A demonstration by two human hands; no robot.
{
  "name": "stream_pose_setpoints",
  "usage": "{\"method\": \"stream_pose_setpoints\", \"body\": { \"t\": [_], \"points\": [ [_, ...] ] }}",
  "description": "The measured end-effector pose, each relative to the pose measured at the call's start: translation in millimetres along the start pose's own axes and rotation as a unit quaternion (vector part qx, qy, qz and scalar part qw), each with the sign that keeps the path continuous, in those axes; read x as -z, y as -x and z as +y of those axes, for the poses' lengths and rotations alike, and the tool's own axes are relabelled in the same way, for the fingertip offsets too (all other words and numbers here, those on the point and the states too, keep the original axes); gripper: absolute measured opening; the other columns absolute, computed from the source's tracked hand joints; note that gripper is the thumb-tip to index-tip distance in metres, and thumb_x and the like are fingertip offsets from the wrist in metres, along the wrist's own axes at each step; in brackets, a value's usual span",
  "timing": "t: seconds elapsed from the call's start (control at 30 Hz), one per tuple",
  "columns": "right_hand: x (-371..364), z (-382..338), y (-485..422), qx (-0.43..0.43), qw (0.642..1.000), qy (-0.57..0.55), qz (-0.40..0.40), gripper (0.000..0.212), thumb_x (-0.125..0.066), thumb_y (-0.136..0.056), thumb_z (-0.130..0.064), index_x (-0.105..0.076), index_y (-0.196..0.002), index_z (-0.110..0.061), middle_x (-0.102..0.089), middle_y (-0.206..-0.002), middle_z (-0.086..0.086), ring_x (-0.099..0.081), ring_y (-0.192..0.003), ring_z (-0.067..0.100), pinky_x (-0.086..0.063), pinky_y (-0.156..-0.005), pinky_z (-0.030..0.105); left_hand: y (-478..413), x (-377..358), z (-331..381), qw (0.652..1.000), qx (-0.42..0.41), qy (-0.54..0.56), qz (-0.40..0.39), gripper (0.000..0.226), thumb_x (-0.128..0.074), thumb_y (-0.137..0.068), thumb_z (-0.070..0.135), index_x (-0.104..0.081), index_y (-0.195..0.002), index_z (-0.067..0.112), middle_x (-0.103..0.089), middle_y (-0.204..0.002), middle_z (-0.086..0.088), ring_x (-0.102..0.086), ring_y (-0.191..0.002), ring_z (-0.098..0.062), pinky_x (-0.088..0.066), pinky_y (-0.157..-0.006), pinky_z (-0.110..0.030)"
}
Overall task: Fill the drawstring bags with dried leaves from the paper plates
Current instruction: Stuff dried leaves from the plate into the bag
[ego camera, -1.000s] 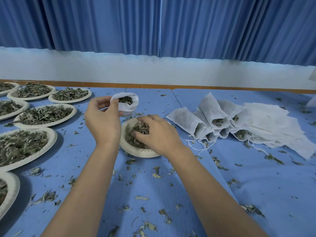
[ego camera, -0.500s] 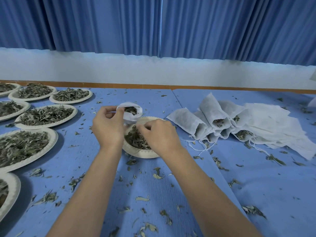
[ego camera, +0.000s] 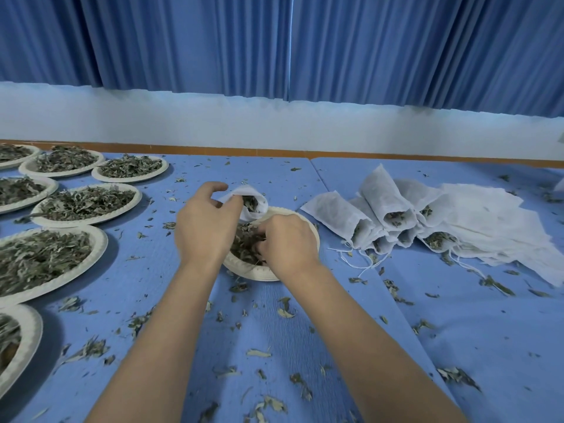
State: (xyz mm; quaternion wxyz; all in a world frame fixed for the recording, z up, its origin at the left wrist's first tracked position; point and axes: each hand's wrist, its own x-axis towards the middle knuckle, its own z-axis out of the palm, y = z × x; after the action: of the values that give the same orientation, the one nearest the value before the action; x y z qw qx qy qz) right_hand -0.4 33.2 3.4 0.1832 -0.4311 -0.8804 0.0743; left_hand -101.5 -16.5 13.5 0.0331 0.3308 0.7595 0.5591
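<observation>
two bare forearms are seen entering from the bottom edge, with the elbows cut off. around them, loose leaf scraps (ego camera: pixel 283 312) are scattered over a blue table (ego camera: pixel 476 346). at the lower left, one paper plate (ego camera: pixel 32 337) is cut by the frame, so only part of it is shown.

further in, a centre plate (ego camera: pixel 262 274) of dried leaves (ego camera: pixel 244 250) is partly hidden behind both hands. the right hand (ego camera: pixel 287 242) is curled down into the leaves and a clump is gripped; the fingertips are buried and cannot be made out. the left hand (ego camera: pixel 204 230) is closed on the mouth of a white drawstring bag (ego camera: pixel 256 199), pinched between thumb and fingers. the bag is held just above the plate's far rim, its mouth open, with leaves seen inside; its lower part is hidden by the hand.

to the right, filled bags (ego camera: pixel 381 206) are laid on their sides, strings trailing, beside a flat stack of empty bags (ego camera: pixel 488 221) that is cut off at the right edge. to the left, more leaf-filled plates (ego camera: pixel 82 206) are set out, several cropped by the frame.

farthest back, a white wall (ego camera: pixel 274 123) and blue curtain (ego camera: pixel 274 41) are seen.
</observation>
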Motion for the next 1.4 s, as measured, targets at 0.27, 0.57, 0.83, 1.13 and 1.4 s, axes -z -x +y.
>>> {"method": "stream_pose_setpoints", "body": {
  "t": [0.27,0.57,0.83,1.13,1.4],
  "points": [
    [1.6,18.5,-3.6,-0.027,0.982,-0.169,0.074,0.027,-0.056,-0.085,-0.001,-0.075,-0.101,-0.011,-0.074,-0.094,0.007,-0.052,-0.052,0.006,-0.042,-0.051,0.012,-3.8,-6.3,3.9,0.997,-0.046,0.008,0.068,0.031,-0.051,-0.090,0.013,-0.069,-0.115,0.018,-0.057,-0.059,0.004,-0.047,-0.044,-0.003,-0.036,-0.047,-0.009],
    [11.0,34.0,-8.6,-0.112,0.892,-0.425,0.104,0.016,-0.067,-0.082,-0.005,-0.077,-0.091,-0.013,-0.067,-0.065,-0.017,-0.056,-0.051,0.001,-0.049,-0.050,0.016,-3.4,-26.8,4.8,0.993,-0.066,0.014,0.099,0.024,-0.055,-0.095,0.021,-0.071,-0.112,0.015,-0.065,-0.088,-0.001,-0.057,-0.075,-0.014,-0.032,-0.062,-0.010],
    [37.3,45.3,-5.0,-0.031,0.860,-0.510,-0.005,0.023,-0.071,-0.078,0.001,-0.073,-0.074,-0.022,-0.070,-0.062,-0.011,-0.063,-0.059,0.001,-0.052,-0.057,0.015,0.6,-30.9,2.1,0.990,-0.098,-0.062,0.076,0.026,-0.056,-0.095,0.025,-0.071,-0.106,0.007,-0.055,-0.107,-0.015,-0.038,-0.074,-0.010,-0.021,-0.072,-0.011],
    [17.1,41.9,-11.2,-0.092,0.875,-0.470,0.077,0.020,-0.070,-0.080,-0.008,-0.075,-0.072,-0.025,-0.072,-0.067,-0.009,-0.067,-0.066,0.008,-0.058,-0.066,0.026,8.7,-25.2,10.9,0.993,-0.046,0.073,-0.075,0.017,-0.063,-0.090,0.022,-0.065,-0.074,0.030,-0.065,-0.073,0.013,-0.062,-0.071,-0.003,-0.046,-0.062,-0.015],
    [3.0,36.4,-8.4,-0.109,0.910,-0.382,0.119,0.013,-0.068,-0.082,-0.005,-0.078,-0.084,-0.014,-0.070,-0.068,-0.004,-0.059,-0.058,0.006,-0.048,-0.054,0.019,17.4,-21.9,8.4,0.961,0.030,0.197,-0.189,0.015,-0.057,-0.088,0.004,-0.064,-0.079,0.013,-0.063,-0.076,-0.001,-0.060,-0.066,-0.002,-0.046,-0.061,-0.011]
  ]
}}
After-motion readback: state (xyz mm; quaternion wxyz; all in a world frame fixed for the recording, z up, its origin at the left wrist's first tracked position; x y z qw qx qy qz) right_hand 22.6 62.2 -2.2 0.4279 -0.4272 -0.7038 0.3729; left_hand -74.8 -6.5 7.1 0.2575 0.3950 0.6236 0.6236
